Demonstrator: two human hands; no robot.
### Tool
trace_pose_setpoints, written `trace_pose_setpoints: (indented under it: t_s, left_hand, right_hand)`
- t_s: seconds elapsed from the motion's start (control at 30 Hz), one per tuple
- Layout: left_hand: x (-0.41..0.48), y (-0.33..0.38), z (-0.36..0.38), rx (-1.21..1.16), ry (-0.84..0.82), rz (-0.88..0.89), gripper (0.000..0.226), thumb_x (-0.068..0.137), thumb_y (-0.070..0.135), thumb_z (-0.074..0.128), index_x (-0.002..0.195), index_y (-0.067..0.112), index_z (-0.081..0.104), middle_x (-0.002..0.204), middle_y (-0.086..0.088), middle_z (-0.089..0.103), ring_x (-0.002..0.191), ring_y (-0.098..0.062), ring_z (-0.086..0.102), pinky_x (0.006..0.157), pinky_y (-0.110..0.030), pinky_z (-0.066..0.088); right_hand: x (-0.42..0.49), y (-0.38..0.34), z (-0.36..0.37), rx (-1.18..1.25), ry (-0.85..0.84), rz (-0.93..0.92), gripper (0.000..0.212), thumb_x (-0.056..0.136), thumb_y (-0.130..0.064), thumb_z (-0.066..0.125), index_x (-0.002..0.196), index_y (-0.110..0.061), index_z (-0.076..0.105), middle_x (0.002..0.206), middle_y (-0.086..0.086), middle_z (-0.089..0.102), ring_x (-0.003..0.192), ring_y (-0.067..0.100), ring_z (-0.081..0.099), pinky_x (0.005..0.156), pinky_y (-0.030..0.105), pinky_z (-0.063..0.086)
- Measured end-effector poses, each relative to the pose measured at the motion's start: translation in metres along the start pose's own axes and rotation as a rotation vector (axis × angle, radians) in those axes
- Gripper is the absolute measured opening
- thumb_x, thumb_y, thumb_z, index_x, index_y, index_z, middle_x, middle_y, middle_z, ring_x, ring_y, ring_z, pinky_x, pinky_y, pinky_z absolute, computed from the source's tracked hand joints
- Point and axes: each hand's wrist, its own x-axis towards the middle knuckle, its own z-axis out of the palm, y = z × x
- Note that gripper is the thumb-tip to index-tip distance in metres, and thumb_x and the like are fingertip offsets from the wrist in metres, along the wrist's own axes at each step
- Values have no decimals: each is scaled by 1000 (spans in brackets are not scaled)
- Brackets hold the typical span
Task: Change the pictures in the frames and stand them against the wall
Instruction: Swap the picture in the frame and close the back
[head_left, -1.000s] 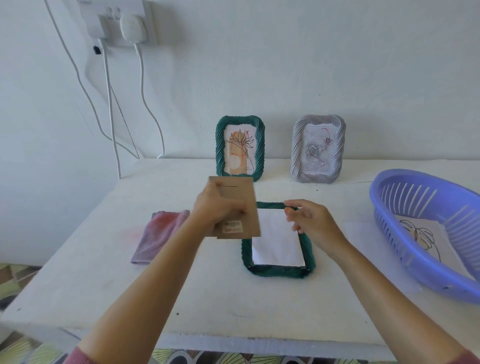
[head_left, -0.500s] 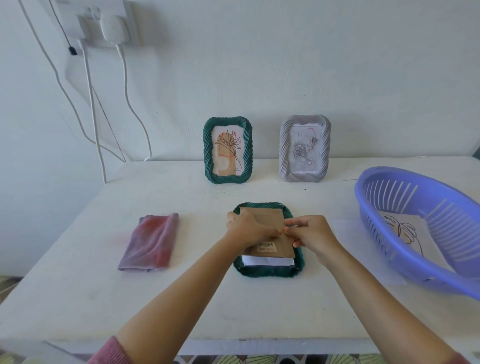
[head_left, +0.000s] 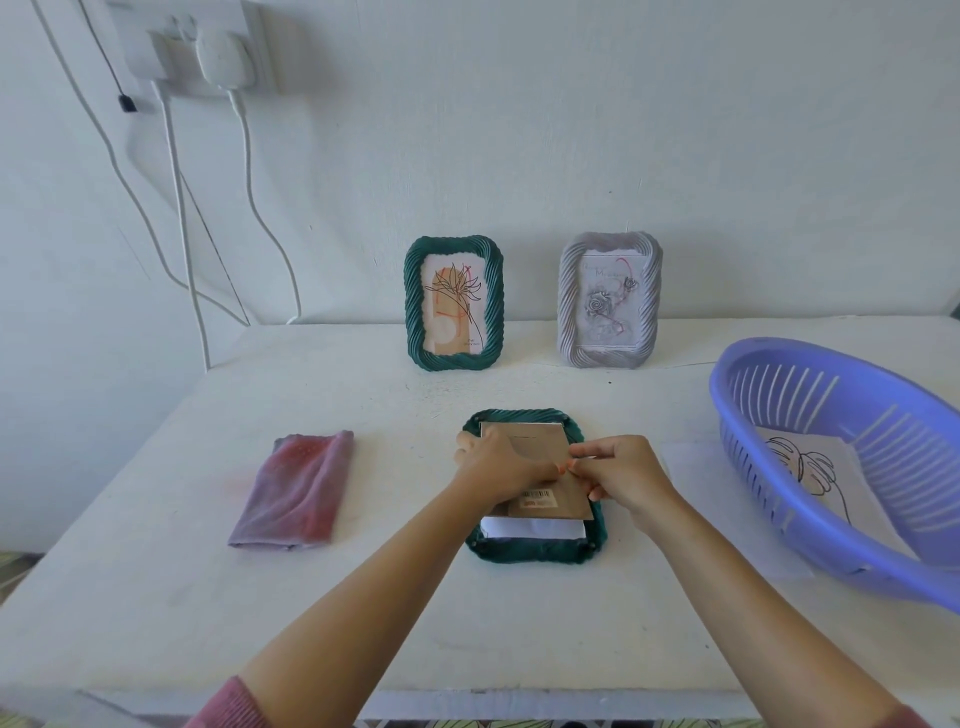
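Home room: white table (head_left: 156, 597), wall socket (head_left: 197, 47), plastic basket (head_left: 779, 364), picture frames.

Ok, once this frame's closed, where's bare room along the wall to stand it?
Bare strips: left of the standing green frame toward the cables, and right of the grey frame behind the basket. Between the two frames is tighter.

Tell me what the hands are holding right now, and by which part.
Both hands press the brown backing board onto the face-down green frame: left hand on its left side, right hand pinching its right edge.
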Motion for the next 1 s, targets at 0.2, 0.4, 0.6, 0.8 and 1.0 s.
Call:
trace_pose_setpoints:
  t_s: [0.2,0.4,0.6,0.8,1.0]
  left_hand:
    - [-1,-2,2,34,13,-6,83,72,51,69,136,13,31,129,-12,30,120,-28,38,101,-38,42]
    - [-4,-3,3,89,38,23,78,77,51,63,137,12,31,133,-13,31,125,-28,31,99,-37,35]
    - [-3,-12,-7,119,74,-20,69,85,45,56,137,6,32,133,-14,43,124,-29,40,105,-42,38]
    - [-8,-13,-10,141,74,26,49,87,27,58,126,3,42,127,-15,50,118,-30,47,101,-42,41]
    - [-11,-12,-8,207,124,72,44,87,25,58,123,0,49,126,-15,53,119,-29,46,102,-39,40]
  right_hand:
    - [2,2,-1,-3,-15,12,24,82,-2,63,105,-4,67,62,6,62,51,18,53,50,23,44]
    - [2,0,1,-63,-8,10,26,81,-1,64,106,-2,67,59,7,61,49,17,53,46,22,44]
    - [1,-4,4,-155,21,-8,25,79,-2,65,104,-4,68,58,5,61,41,9,53,37,15,42]
    - [2,-9,9,-266,51,-11,24,79,-1,63,101,-6,69,72,11,65,50,16,54,53,27,50]
    - [0,-11,17,-441,123,-60,20,83,-6,62,102,-6,69,107,11,69,91,29,66,78,30,52]
